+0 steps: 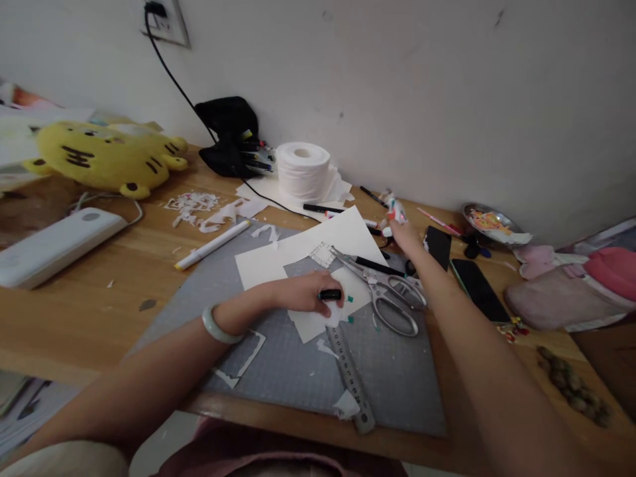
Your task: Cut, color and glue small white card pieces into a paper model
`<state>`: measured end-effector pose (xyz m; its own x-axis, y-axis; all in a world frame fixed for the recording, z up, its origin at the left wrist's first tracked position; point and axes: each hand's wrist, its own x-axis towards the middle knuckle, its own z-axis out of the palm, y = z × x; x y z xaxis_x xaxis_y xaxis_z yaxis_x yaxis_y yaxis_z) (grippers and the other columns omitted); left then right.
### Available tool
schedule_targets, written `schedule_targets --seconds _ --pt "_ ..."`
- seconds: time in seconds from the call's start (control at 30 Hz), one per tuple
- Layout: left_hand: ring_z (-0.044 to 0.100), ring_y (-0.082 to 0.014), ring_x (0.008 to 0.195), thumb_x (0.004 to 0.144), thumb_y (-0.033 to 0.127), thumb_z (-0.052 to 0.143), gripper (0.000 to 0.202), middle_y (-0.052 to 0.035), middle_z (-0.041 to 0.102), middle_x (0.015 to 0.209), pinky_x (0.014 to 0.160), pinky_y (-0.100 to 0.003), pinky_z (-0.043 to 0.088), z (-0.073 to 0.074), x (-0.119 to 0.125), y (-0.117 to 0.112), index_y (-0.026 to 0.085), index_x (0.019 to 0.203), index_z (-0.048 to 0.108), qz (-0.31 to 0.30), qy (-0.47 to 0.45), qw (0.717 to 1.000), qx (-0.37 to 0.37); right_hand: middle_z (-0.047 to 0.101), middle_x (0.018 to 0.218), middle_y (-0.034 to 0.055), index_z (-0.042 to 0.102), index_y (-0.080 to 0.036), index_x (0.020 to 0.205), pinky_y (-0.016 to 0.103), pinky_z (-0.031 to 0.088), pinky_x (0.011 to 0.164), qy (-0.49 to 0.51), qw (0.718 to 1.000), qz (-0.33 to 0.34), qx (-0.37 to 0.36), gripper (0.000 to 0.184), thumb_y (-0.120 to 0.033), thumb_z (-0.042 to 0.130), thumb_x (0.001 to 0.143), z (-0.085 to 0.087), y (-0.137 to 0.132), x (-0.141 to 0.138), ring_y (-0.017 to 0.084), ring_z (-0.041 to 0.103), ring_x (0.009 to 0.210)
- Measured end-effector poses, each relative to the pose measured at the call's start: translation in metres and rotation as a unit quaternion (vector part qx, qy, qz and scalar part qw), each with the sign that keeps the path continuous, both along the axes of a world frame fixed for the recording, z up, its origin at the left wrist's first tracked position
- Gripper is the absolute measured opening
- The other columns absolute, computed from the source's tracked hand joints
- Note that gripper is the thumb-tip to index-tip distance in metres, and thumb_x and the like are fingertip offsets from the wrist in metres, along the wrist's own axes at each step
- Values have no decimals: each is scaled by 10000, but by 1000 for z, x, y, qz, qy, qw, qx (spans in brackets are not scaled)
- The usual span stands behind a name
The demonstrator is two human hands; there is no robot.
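My left hand [316, 293], a pale bangle on its wrist, is over white paper [313, 326] on the grey cutting mat [288, 377]. Its fingers are curled around a short black marker cap [330, 294]. Below those fingers a steel ruler [350, 377] lies on the mat. My right hand [403, 233] reaches toward the back of the table, closed on a small white-and-orange object [396, 211] whose kind I cannot make out. Between my hands lie open metal scissors [380, 288], a black pen [377, 265] and a small paper square with dark marks [322, 254].
A paper roll [302, 173] stands near the wall beside a black pen case [226, 149]. Paper scraps [191, 207] and a white marker [212, 245] are at left, near a yellow plush toy [104, 156]. At right are a phone [479, 289] and a metal bowl [472, 211].
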<state>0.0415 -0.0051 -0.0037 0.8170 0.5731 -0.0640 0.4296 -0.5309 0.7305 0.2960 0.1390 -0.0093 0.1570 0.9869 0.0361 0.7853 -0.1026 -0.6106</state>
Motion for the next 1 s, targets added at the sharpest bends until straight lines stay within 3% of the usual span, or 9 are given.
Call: schedule_targets --seconds 0.07,0.13,0.27,0.33,0.5,0.63,0.77,1.0 --pt "516 -209 1031 712 137 725 311 -61 589 1077 925 -288 370 -1 0 0 157 992 592 13 -6 1000 26 663 767 102 628 -165 896 347 497 672 44 998 -40 38 388 -469 388 860 2 0 2 261 656 768" --pt "503 -230 1052 703 174 738 332 -80 577 1102 922 -303 369 -3 1 0 151 990 574 28 -4 998 56 664 886 99 581 -170 996 325 506 694 79 994 -38 63 361 -426 357 875 5 -1 2 235 651 835" --pt "525 -178 800 716 209 718 177 -23 594 834 733 -260 387 -4 0 0 164 801 570 9 23 998 66 626 874 38 502 -239 1077 316 522 695 264 952 50 145 281 -400 398 873 8 -21 -1 195 646 828" --pt "498 -152 707 726 220 700 153 6 566 730 665 -244 360 -4 -1 1 171 742 556 -4 26 997 66 610 844 22 486 -265 1089 345 523 719 306 932 96 169 262 -397 426 870 6 -39 -1 200 638 816" --pt "485 -132 674 762 309 667 184 29 537 679 662 -236 339 -3 -3 4 173 732 546 -16 15 998 58 613 945 64 463 -259 1074 437 485 846 260 937 135 192 327 -514 396 882 -10 -88 5 235 615 875" --pt "471 -131 673 708 404 719 308 39 532 660 712 -250 325 -2 0 3 173 682 517 -7 28 997 77 627 954 81 451 -241 962 445 495 832 242 938 154 195 510 -659 584 703 -22 -104 11 266 609 931" --pt "461 -129 663 700 385 732 311 41 530 654 724 -254 316 -5 1 3 177 689 502 -11 28 995 92 636 913 57 461 -226 928 425 501 811 214 954 145 150 534 -549 715 587 -25 -109 13 249 611 878" --pt "469 -116 616 723 280 666 222 51 523 644 728 -262 337 -3 2 3 178 696 470 -6 37 996 79 617 835 44 510 -218 827 423 498 773 101 971 149 155 315 -348 675 592 -25 -120 13 243 589 808"
